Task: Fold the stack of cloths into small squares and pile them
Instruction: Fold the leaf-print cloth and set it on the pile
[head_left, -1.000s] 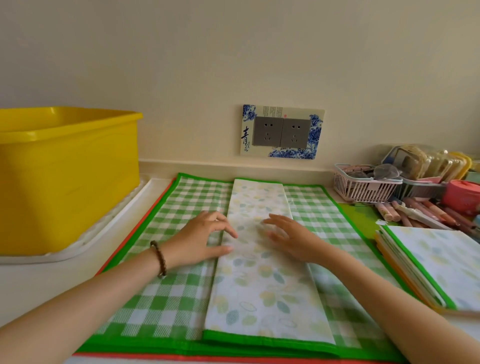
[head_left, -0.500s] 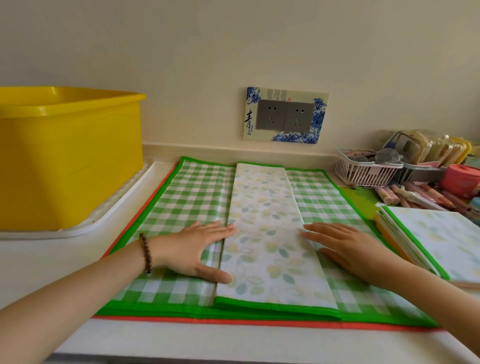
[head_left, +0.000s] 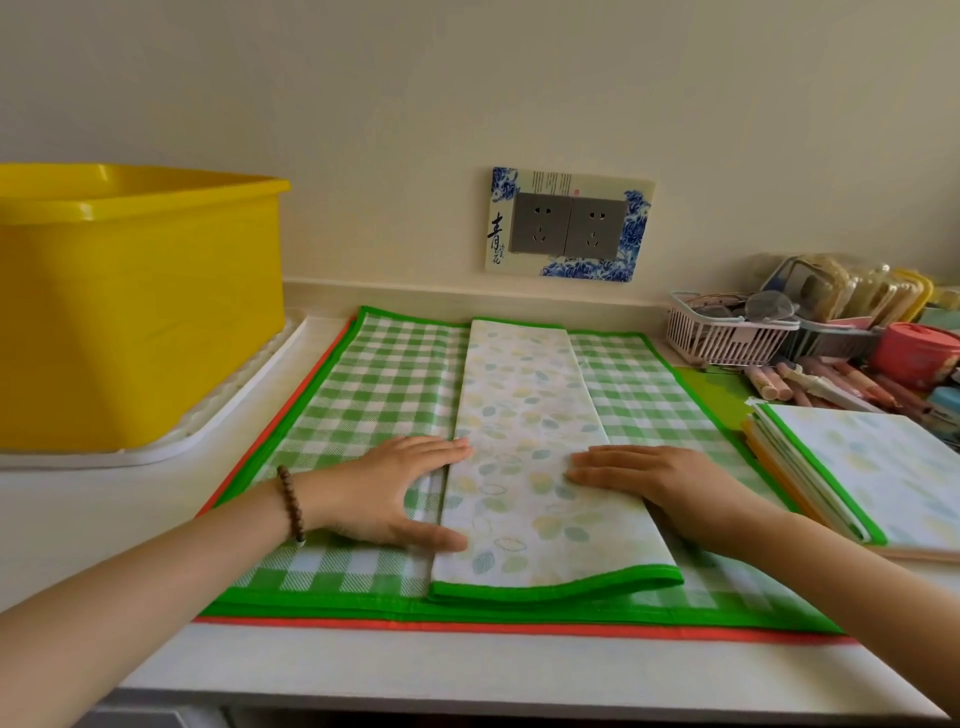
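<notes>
- Step in hand: the leaf-print strip (head_left: 524, 415), a cloth already folded lengthwise into a narrow band, lay along the 12-to-6 o'clock line on top of the stack of checked cloths (head_left: 384, 384); it was being pressed flat, judged to be the creasing before the cross folds.
- Left hand (head_left: 395, 493), at 9 o'clock of the strip: fingers straight and together, palm down on the check, thumb tip touching the strip's long edge; it grasped nothing.
- Right hand (head_left: 649, 483), at 3 o'clock: likewise flat and released, fingertips resting on the leaf print, palm over the strip's right edge.
- Next move, as a judgement: the near green hem, which bulged upward at 6 o'clock, would need smoothing; then one end would have to be lifted and carried over the other to shorten the band toward a square, and the square set on the pile of folded squares (head_left: 872, 467) at 3 o'clock.
- Hidden or unclear: the strip's right edge under the right palm; the number of cloths in the stack, only green and orange-red hems showing; the pile's far side, cut off by the frame; the inside of the yellow tub (head_left: 130, 312) at 10 o'clock; the jumbled contents of the white basket (head_left: 727, 338) at 2 o'clock.
</notes>
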